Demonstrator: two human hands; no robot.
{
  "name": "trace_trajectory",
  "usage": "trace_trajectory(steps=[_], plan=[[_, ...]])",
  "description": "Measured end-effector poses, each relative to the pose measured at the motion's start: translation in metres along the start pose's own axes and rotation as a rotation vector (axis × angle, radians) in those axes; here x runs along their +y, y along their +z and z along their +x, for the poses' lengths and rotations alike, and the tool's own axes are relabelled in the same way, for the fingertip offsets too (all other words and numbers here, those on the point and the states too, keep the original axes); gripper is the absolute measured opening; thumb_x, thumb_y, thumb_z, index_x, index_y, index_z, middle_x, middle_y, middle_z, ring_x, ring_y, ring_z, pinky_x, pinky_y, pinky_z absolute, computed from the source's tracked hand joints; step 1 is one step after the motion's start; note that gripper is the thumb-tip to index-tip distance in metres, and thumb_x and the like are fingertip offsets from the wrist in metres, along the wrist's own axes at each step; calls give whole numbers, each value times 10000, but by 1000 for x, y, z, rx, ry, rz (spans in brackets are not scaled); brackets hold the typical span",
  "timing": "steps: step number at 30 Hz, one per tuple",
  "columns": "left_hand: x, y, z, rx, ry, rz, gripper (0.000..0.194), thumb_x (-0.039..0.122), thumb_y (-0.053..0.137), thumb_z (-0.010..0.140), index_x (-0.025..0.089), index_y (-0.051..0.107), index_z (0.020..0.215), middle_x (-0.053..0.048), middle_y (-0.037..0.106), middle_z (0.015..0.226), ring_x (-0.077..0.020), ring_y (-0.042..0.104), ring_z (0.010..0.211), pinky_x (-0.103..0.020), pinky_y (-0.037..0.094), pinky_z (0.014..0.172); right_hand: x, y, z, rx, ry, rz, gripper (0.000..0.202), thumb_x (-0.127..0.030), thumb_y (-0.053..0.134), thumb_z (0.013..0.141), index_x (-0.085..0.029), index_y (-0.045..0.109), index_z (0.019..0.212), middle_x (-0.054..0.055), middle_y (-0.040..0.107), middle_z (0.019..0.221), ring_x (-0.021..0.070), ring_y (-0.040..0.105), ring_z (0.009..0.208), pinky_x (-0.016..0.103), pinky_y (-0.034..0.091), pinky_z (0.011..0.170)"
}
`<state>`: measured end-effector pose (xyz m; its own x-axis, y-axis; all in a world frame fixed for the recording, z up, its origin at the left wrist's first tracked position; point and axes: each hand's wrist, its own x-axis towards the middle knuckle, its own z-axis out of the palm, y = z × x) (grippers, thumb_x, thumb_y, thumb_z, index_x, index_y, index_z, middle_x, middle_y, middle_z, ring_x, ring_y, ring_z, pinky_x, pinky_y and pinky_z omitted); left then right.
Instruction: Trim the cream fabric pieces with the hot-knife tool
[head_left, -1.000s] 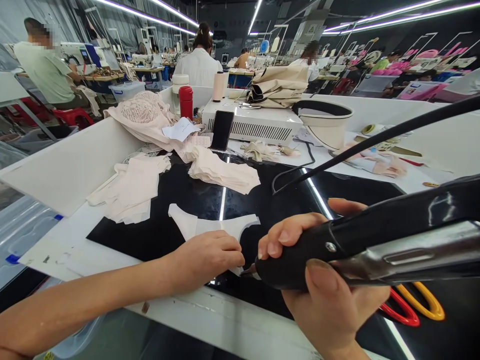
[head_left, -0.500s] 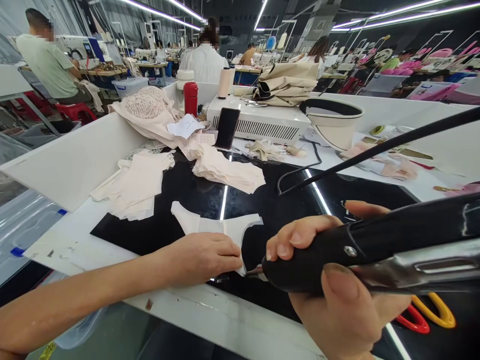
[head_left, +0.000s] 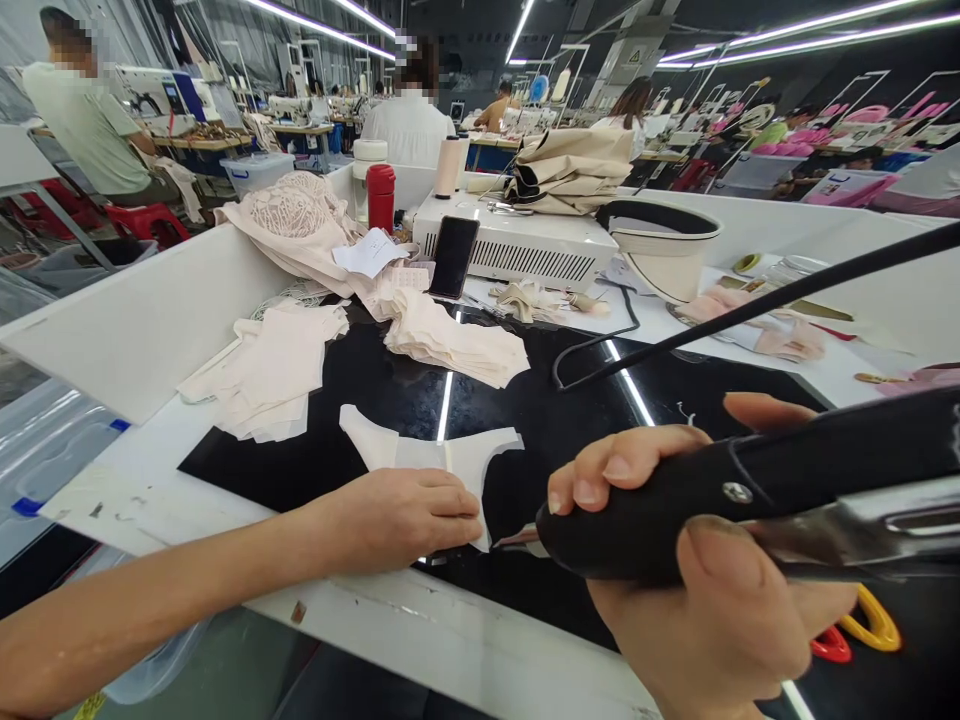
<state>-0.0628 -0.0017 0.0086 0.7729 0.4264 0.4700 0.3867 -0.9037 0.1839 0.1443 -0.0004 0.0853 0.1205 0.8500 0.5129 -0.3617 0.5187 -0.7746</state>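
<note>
White panels wall the back and left of a counter (head_left: 154, 490), whose near part carries one glossy black sheet (head_left: 247, 462). At left, one loose pile (head_left: 266, 370) of pale pink cut pieces overlaps the sheet's left edge. The left hand (head_left: 401, 520) rests near the counter's front edge, its fingers pressed together on one cloth piece (head_left: 375, 440). That piece is white and smooth, with two upper arms curving out to blunt ends and a narrow lower part reaching past the fingertips. Behind it lies one layered pale pink stack (head_left: 454, 340); a strip of black shows between them. One dark phone (head_left: 454, 258) stands upright behind the stack, before a white vented box (head_left: 517, 240). Right of the cloth, the narrow metal tip (head_left: 529, 540) of one black-handled tool (head_left: 645, 510) points at its lower end, very near it. The right hand (head_left: 716, 620) is wrapped round the handle, thumb on the near side. Black surface stretches behind this hand. Two handle loops (head_left: 874, 620), one red and one yellow, show at far right.
</note>
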Motion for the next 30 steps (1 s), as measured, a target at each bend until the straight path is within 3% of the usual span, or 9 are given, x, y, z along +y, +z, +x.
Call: trace_trajectory(steps=[5,15,22,30], plan=[[3,0,-1,-1,-1,4,240,18,570,1124,121,762,1223,-107,815,1167,-192,766,1138,-301,634,1091,3,3,-1,28,-46,-38,469,-468,943,884,-344,692,1260,-45,713,813,204,667,552,373,587,467],[5,-1,6,17,8,-4,283,29,504,1153,112,767,1216,-104,822,1172,-207,770,1137,-298,628,1088,0,-3,-2,-43,-34,-39,477,-428,961,898,-338,689,1279,-48,698,824,180,628,585,338,569,495],[5,0,6,41,19,2,271,28,521,1145,105,773,1210,-111,823,1165,-197,763,1116,-299,639,1079,-1,1,-1,-29,-51,-43,466,-383,956,915,-333,695,1298,-54,718,810,184,683,596,334,577,508],[5,0,6,-25,4,16,232,41,607,1118,130,768,1260,-114,814,1205,-198,758,1145,-309,642,1091,1,1,-2,-44,-59,-20,477,-413,952,915,-336,696,1309,-28,757,851,206,705,589,350,578,489]])
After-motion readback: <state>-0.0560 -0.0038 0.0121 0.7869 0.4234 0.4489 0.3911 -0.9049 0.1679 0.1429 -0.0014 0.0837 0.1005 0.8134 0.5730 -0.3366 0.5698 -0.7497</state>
